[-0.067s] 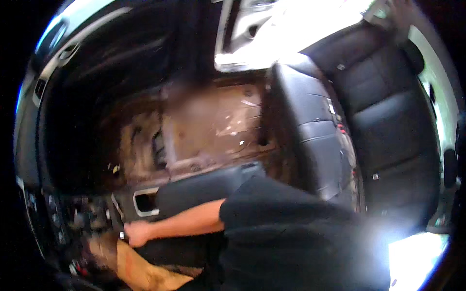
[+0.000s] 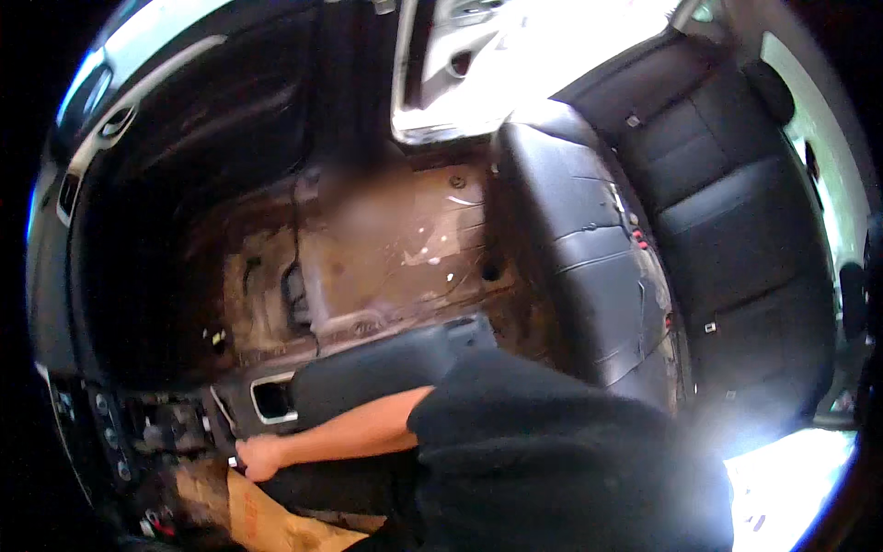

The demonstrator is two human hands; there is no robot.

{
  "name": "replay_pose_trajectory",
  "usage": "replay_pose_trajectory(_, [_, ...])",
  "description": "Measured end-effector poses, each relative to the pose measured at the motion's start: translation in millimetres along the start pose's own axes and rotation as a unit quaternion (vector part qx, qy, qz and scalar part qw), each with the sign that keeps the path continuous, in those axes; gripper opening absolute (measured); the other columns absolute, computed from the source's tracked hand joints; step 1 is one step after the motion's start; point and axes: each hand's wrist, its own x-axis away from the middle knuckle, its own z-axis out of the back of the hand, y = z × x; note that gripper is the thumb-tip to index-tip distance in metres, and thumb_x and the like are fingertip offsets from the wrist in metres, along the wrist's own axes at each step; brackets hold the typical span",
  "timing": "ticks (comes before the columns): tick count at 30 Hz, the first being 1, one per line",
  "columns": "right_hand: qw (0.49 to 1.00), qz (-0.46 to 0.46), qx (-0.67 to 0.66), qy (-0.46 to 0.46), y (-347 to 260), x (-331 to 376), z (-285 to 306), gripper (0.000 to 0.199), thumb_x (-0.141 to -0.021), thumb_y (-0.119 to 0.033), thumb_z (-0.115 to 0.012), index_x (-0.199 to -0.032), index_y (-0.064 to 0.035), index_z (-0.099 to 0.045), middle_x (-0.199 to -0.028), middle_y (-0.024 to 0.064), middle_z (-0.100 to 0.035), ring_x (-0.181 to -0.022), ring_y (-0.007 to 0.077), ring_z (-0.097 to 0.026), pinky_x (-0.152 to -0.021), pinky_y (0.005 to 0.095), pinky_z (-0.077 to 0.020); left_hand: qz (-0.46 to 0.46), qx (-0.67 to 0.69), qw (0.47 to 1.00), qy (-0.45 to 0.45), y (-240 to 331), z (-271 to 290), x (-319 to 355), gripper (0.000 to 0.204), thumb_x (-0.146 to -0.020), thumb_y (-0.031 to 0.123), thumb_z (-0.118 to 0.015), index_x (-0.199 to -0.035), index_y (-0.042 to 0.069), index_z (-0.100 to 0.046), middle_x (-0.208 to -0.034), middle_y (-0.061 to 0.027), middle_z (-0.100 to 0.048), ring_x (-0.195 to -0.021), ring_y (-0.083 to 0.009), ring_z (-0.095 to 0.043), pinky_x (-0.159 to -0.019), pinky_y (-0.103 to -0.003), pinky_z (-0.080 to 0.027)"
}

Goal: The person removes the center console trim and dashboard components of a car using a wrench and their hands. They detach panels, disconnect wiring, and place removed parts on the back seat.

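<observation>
One bare forearm reaches leftward from a black short sleeve [image 2: 515, 432] at the lower middle; by its position I take it for my right arm. My right hand [image 2: 260, 457] is closed, fingers curled, at the front end of the centre console [image 2: 386, 359]. A small white object [image 2: 233, 462] shows at its knuckles; whatever is inside the fist is hidden. Just below the hand lies a tan sheet [image 2: 262, 515], perhaps cardboard. Next to the wrist is the console's silver-rimmed opening [image 2: 261, 416]. My left hand is out of view.
Beyond the console is a bare, stained brown car floor [image 2: 359, 267] with a dark cable loop [image 2: 294, 290] and small white scraps. Black rear seats [image 2: 736, 239] stand at the right, with a tilted seat cushion [image 2: 579, 239] before them. Partly stripped dashboard controls [image 2: 110, 432] line the left.
The view has shifted slightly, and most of the cabin sits a little further left. My right hand appears slightly lower, still closed at the same spot on the console.
</observation>
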Motion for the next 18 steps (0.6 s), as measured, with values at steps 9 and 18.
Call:
replay_pose_trajectory(9, [0.997,0.037,-0.011,-0.07,-8,6,3,0.079,-0.076,-0.034,-0.07,-0.134,0.0141,-0.046,-0.119,0.0272,-0.065,-0.11,0.0382,-0.063,-0.09,0.0463,-0.0493,-0.183,0.12,0.976,-0.023,119,-48,13,0.04,-0.098,0.034,-0.056,-0.118,0.001,-0.068,-0.11,-0.0195,-0.07,-0.095,-0.0356,-0.067,-0.083,-0.044,-0.054])
replay_pose_trajectory(18, [0.957,0.196,0.038,0.211,-2,138,150,0.037,-0.075,-0.03,-0.066,-0.102,-0.0053,-0.074,-0.09,0.0175,-0.073,-0.087,0.0381,-0.068,-0.076,0.0496,-0.0527,-0.159,0.171,0.881,-0.412,128,-242,17,0.059,-0.102,0.043,-0.039,-0.143,0.0,-0.045,-0.138,-0.0157,-0.053,-0.129,-0.0278,-0.049,-0.111,-0.046,-0.033])
